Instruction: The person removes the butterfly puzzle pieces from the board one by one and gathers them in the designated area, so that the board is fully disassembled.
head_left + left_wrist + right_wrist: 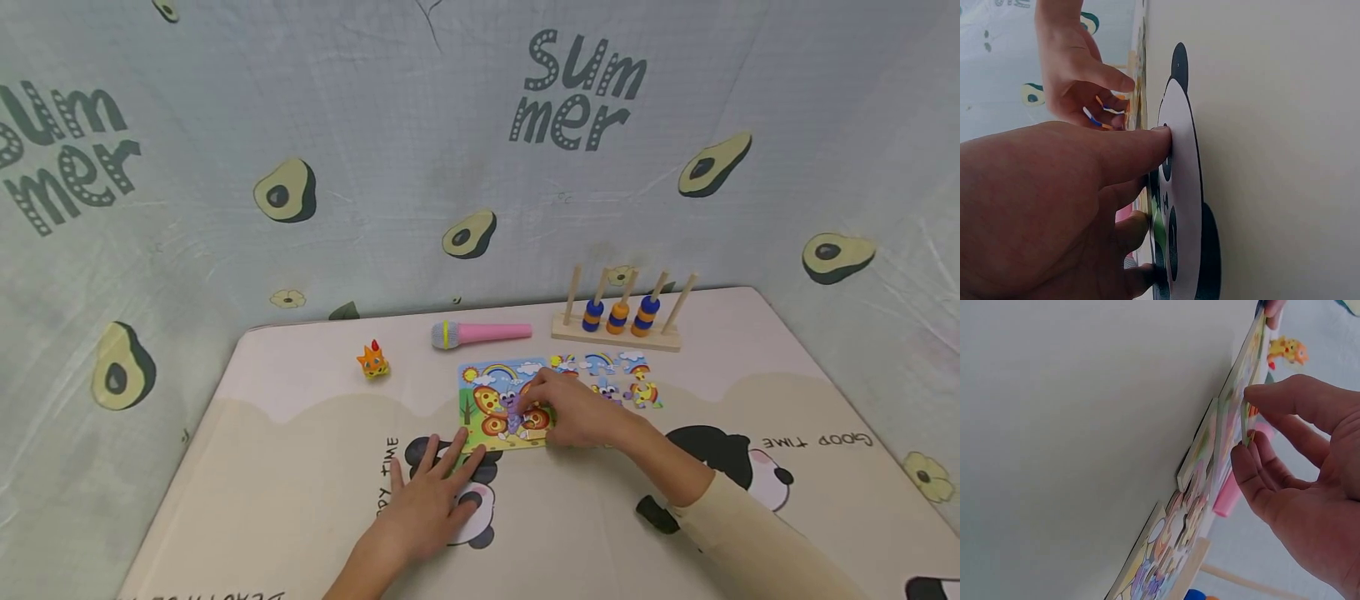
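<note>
A butterfly jigsaw puzzle (pixel 487 375) lies flat on the table in the head view, with a rainbow and sun across its top. Over its right part is my right hand (pixel 573 410), pinching a jigsaw piece (pixel 1245 422) between thumb and fingertips; the right wrist view shows that piece nearly edge-on. My left hand (pixel 427 508) rests on the tablecloth with fingers spread, its fingertips at the puzzle's lower left edge. Several loose jigsaw pieces (pixel 645 393) lie to the right of the puzzle, some partly hidden behind my right hand and wrist.
Behind the puzzle lies a pink toy microphone (pixel 491 333). A wooden peg rack (pixel 615 337) with blue and orange beads stands at the back right. To the left sits a small orange and yellow toy (pixel 372 362). A printed cloth (pixel 375 167) hangs behind the table.
</note>
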### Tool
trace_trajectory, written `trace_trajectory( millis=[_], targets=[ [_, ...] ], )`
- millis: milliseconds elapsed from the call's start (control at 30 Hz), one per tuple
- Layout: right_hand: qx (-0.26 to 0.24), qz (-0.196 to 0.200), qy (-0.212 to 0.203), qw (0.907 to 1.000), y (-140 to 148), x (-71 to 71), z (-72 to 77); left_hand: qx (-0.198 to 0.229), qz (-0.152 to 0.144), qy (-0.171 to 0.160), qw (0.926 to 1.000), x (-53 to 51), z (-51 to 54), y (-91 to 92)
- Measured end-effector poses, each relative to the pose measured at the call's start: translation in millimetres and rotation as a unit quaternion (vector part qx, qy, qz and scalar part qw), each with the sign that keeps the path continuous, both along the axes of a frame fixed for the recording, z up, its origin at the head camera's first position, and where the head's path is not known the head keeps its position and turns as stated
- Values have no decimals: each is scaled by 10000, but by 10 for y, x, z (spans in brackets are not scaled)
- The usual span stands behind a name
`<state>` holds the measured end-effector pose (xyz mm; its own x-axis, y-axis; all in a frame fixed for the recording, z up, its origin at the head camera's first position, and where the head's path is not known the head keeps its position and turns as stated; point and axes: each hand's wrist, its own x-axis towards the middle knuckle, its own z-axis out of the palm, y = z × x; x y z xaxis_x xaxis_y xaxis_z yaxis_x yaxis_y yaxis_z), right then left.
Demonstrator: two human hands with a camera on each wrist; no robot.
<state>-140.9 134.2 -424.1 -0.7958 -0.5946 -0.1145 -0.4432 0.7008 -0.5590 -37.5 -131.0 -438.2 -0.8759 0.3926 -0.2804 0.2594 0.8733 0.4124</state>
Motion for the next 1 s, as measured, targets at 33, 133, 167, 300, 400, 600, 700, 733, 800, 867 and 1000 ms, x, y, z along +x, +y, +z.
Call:
trace_trajectory(
  millis=[33, 133, 167, 300, 400, 600, 700, 733, 800, 867, 1000],
  targets=[
    [-9, 14, 26, 10000, 13, 1, 0, 2, 4, -2, 10000, 0, 0, -1],
    [-47, 67, 109, 9999, 57, 3, 3, 12, 12, 17, 10000, 4, 6, -5],
    [-76, 87, 124, 9999, 71, 4, 3, 14, 9, 35, 10000, 6, 8, -6],
    [-99, 50, 156, 9998, 149, 17, -12, 29, 22, 71, 10000, 9, 8, -9],
    [-77, -55, 130, 9999, 218, 35, -16, 38, 22, 77, 10000, 7, 4, -9],
    [-202, -40, 155, 9997, 358, 50, -10, 68, 27, 71, 9999, 6, 6, -7],
    [-282, -79, 99, 9995, 437, 55, -7, 69, 34, 49, 10000, 3, 5, -4],
    [-284, -115, 70, 9995, 466, 58, -7, 72, 36, 37, 10000, 2, 5, -3],
    [-300, -201, 17, 9993, 526, 58, -11, 76, 34, 22, 10000, 0, 6, 0],
    [-331, -289, -34, 9990, 584, 59, -14, 69, 34, 11, 10000, 1, 7, 2],
    [-338, -382, -21, 9987, 706, 62, -34, 39, 30, 18, 10000, 0, 3, 3]
  ],
)
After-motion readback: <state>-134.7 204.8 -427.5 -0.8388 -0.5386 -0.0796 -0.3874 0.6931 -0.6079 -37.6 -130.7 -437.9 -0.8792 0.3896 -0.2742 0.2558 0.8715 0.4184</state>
